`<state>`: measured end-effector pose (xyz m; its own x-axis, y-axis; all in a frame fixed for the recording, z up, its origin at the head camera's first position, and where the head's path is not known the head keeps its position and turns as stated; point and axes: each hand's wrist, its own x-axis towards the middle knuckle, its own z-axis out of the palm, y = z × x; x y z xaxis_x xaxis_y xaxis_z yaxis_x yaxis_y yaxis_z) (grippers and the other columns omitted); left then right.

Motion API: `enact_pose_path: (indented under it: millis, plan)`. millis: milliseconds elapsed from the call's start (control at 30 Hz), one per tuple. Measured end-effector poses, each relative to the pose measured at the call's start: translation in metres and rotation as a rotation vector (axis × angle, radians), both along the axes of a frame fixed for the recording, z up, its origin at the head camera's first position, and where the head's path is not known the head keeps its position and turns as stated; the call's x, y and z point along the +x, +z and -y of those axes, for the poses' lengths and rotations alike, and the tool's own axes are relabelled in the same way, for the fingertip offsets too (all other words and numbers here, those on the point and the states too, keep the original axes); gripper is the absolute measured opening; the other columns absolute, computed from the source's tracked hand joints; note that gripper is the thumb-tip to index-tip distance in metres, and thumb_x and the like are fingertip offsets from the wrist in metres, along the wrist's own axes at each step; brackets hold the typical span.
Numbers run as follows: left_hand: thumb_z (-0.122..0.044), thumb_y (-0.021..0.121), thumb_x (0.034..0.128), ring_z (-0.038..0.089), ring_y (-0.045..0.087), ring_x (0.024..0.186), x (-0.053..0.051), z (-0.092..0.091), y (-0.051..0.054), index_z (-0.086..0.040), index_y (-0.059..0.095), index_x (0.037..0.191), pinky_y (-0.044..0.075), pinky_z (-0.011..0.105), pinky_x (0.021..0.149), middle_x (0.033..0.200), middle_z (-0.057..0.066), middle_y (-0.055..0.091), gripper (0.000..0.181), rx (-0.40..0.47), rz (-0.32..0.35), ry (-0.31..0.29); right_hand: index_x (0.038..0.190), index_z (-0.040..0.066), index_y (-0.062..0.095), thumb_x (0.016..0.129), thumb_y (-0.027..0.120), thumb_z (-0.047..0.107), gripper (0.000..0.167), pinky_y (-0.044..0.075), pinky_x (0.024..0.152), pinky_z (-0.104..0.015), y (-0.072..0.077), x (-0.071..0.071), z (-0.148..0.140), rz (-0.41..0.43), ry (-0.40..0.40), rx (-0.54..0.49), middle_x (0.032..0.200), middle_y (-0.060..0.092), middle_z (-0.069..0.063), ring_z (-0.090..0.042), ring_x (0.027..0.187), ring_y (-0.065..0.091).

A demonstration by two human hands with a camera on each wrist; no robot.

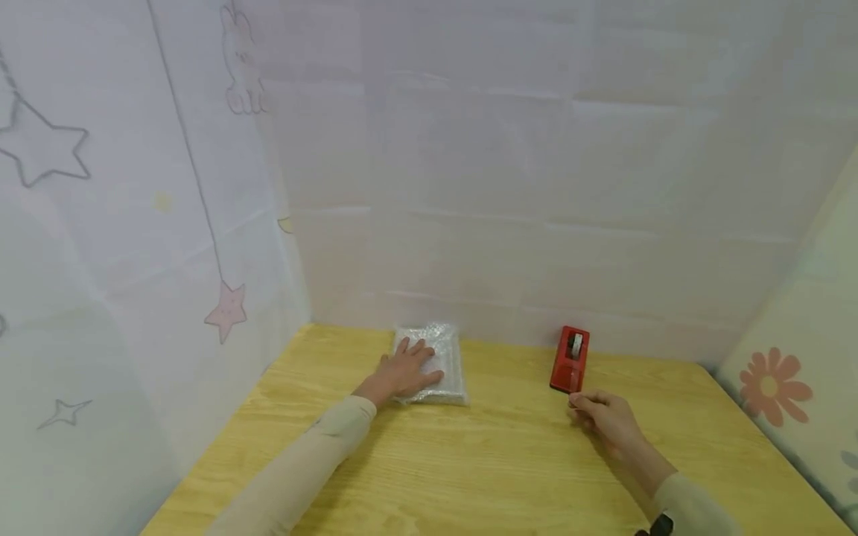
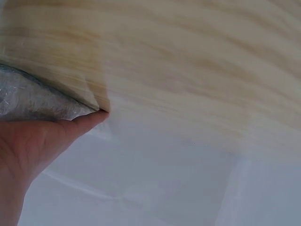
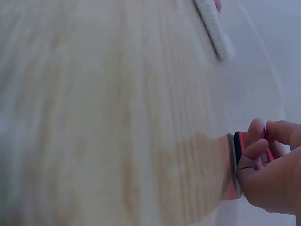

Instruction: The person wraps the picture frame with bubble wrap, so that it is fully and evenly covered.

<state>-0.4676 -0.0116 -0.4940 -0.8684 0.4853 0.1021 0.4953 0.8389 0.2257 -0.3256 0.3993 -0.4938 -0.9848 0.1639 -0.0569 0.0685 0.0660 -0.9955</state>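
A flat package in bubble wrap point(image 1: 452, 365) lies on the table near the back wall. My left hand point(image 1: 407, 370) rests on top of it with fingers spread. In the left wrist view, the wrapped edge point(image 2: 37, 99) shows beside the hand. To the right stands a red tape dispenser point(image 1: 570, 361) with a roll of tape point(image 1: 576, 344) in it. At its near end my right hand point(image 1: 606, 418) pinches the end of a clear tape strip point(image 1: 574, 381). In the right wrist view, thumb and fingers meet in front of the dispenser point(image 3: 238, 148); the tape itself is hard to make out there.
A yellow wood-grain table point(image 1: 469, 461) carries both things. Pale hanging cloth point(image 1: 503, 186) closes off the back, and printed sheets flank the left and right sides. The right wrist view shows the package point(image 3: 214, 28) further off.
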Motion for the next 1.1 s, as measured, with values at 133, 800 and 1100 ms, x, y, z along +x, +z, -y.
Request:
enact_pose_path:
  millis: [133, 800, 1100]
  plan:
    - [-0.075, 0.036, 0.0974, 0.042, 0.006, 0.152, -0.002, 0.000, 0.002, -0.020, 0.039, 0.158, 0.018, 0.079, 0.105, 0.167, 0.012, 0.020, 0.082, -0.016, 0.021, 0.014, 0.118, -0.009, 0.067, 0.102, 0.065, 0.017, 0.030, 0.054, 0.066, -0.027, -0.001, -0.002, -0.002, -0.024, -0.004, 0.099, 0.104, 0.073, -0.015, -0.020, 0.087, 0.070]
    - [-0.072, 0.039, 0.0984, 0.041, 0.010, 0.152, 0.005, -0.002, 0.012, -0.020, 0.042, 0.157, 0.024, 0.076, 0.105, 0.166, 0.011, 0.023, 0.078, -0.009, -0.008, 0.000, 0.105, -0.005, 0.072, 0.096, 0.072, 0.015, 0.022, 0.040, 0.048, -0.027, -0.008, -0.025, -0.015, 0.057, -0.037, 0.315, 0.078, 0.066, -0.005, -0.011, 0.052, 0.044]
    - [-0.073, 0.038, 0.0982, 0.041, 0.008, 0.152, 0.001, 0.000, 0.008, -0.021, 0.042, 0.157, 0.022, 0.076, 0.106, 0.167, 0.009, 0.021, 0.078, -0.011, 0.008, 0.001, 0.102, -0.006, 0.075, 0.094, 0.072, 0.012, 0.020, 0.038, 0.047, -0.027, 0.000, -0.032, -0.028, 0.137, 0.005, 0.255, 0.072, 0.063, -0.002, -0.010, 0.052, 0.041]
